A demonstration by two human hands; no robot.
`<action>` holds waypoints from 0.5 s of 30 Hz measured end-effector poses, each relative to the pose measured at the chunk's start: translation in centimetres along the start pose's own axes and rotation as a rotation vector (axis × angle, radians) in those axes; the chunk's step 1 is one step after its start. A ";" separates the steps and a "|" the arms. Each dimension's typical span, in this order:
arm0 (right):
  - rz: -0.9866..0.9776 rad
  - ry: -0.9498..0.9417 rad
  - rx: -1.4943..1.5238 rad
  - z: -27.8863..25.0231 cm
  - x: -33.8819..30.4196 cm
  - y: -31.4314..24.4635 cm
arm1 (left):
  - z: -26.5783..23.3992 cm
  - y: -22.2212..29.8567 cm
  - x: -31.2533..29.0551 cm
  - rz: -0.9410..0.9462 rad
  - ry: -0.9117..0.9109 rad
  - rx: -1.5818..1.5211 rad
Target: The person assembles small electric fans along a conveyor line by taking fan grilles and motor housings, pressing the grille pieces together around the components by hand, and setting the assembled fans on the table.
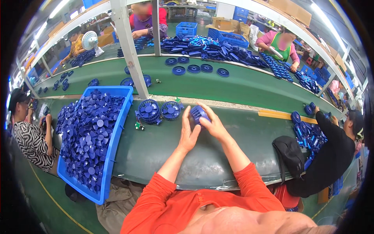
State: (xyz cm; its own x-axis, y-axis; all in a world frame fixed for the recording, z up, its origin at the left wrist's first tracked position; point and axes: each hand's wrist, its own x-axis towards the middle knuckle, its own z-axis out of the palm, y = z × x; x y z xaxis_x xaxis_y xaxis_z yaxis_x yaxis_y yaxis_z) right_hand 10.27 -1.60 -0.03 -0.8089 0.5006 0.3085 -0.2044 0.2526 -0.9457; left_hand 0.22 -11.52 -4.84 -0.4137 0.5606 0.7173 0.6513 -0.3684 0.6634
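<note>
Above the green worktable, a small blue plastic fan housing (198, 114) with slotted sides is held between my two hands. My right hand (213, 124) curls round it from the right, with the thumb across its lower edge. On the other side my left hand (189, 134) cups it, fingers rather straight and pointing away from me. Just left of my hands lies a round blue fan (170, 110) with blades inside. Next to that, stacked blue fans (149, 110) sit near a small green circuit board (139, 126).
A large blue tray (110, 167) heaped with blue fan blades stands at the left. Beyond the metal post (130, 50) runs a green conveyor (233, 87) carrying blue round parts. A black bag (289, 156) lies at right. Co-workers sit on both sides and across.
</note>
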 end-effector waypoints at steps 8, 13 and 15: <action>-0.350 -0.258 -0.791 -0.3 -0.8 -0.8 | -1.1 -1.2 0.4 -1.100 -0.034 -1.472; -0.256 -0.056 -0.723 1.8 -1.5 1.3 | -0.7 -0.9 0.7 -1.013 0.207 -1.440; -0.150 0.042 -0.568 3.1 -2.2 2.6 | 0.0 0.2 0.5 -0.946 0.341 -1.195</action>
State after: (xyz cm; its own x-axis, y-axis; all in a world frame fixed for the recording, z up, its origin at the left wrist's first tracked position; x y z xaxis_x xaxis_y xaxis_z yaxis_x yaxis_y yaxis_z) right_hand 9.80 -4.58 -3.52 -0.7691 0.4543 0.4495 0.0218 0.7215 -0.6921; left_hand 0.11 -11.31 -4.31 -0.5925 0.7933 -0.1400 -0.7156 -0.4385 0.5437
